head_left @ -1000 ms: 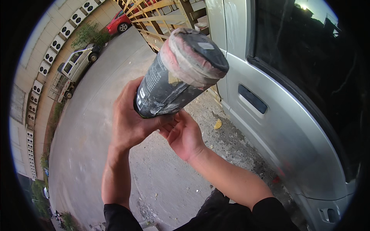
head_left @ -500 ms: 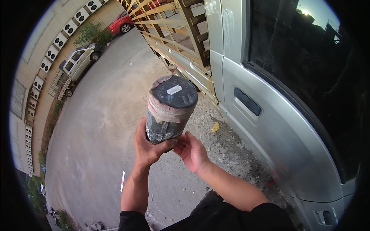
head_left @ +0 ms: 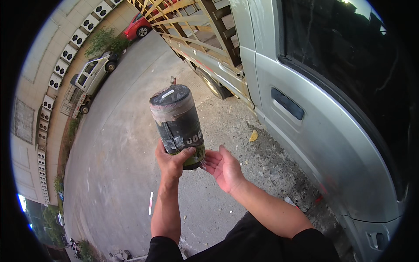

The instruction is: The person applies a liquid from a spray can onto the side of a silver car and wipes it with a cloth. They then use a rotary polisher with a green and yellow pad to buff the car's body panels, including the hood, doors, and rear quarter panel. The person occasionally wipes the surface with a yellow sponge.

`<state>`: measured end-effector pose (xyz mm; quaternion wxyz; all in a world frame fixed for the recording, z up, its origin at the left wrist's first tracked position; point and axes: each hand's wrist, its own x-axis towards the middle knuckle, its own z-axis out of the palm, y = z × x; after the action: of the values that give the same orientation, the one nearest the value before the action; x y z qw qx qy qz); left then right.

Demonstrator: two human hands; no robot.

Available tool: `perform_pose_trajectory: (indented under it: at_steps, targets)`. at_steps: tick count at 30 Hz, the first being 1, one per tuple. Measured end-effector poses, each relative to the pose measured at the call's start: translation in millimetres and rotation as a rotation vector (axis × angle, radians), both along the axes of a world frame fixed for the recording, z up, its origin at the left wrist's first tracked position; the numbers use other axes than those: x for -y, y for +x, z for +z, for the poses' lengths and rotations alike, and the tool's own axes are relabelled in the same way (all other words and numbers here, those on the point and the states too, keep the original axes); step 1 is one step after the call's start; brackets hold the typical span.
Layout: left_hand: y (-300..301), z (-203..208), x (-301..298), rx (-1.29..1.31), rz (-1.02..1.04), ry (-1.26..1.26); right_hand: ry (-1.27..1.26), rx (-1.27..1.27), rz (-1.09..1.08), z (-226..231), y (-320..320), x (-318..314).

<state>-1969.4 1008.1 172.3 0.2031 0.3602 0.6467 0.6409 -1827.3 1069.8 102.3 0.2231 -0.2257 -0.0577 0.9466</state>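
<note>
A black cylindrical canister (head_left: 176, 126) is held up in front of me, leaning slightly to the left. Worn pinkish tape wraps its upper end, and a small white label lies on its dark top. Pale markings and a green band show on its side. My left hand (head_left: 171, 160) is closed around the lower part, thumb across the front. Beside the base on the right, my right hand (head_left: 224, 169) is open, palm turned up and fingers extended toward the canister. Its fingertips are at the lower edge; whether they touch it I cannot tell.
To the right stands a silver vehicle (head_left: 297, 144) with a dark window and a slatted cargo bed (head_left: 192, 30). A yellow scrap (head_left: 253, 136) lies on rough concrete (head_left: 113, 153). A parked light truck (head_left: 89, 78) and a red car (head_left: 139, 27) are farther off.
The canister has shifted left and tipped so more of its side shows and less of its top. My right hand's fingers have spread a little and its palm is more exposed.
</note>
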Motion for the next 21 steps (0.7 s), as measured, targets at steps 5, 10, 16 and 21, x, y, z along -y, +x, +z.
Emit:
perform_pose_trajectory:
  at_steps: [5, 10, 16, 21]
  targets:
    - [-6, -14, 6, 0.042, 0.026, -0.037, 0.01, 0.037, 0.024, -16, -8, 6]
    - [-21, -46, 10, 0.169, 0.112, 0.055, -0.021, 0.115, 0.095, -28, -12, -15]
    - [-31, -93, 49, 0.42, 0.326, 0.246, 1.049, 0.202, -0.184, 139, 39, -213]
    - [-26, -137, 86, 0.457, 0.372, 0.16, 2.75, 1.446, -0.467, 240, 39, -340]
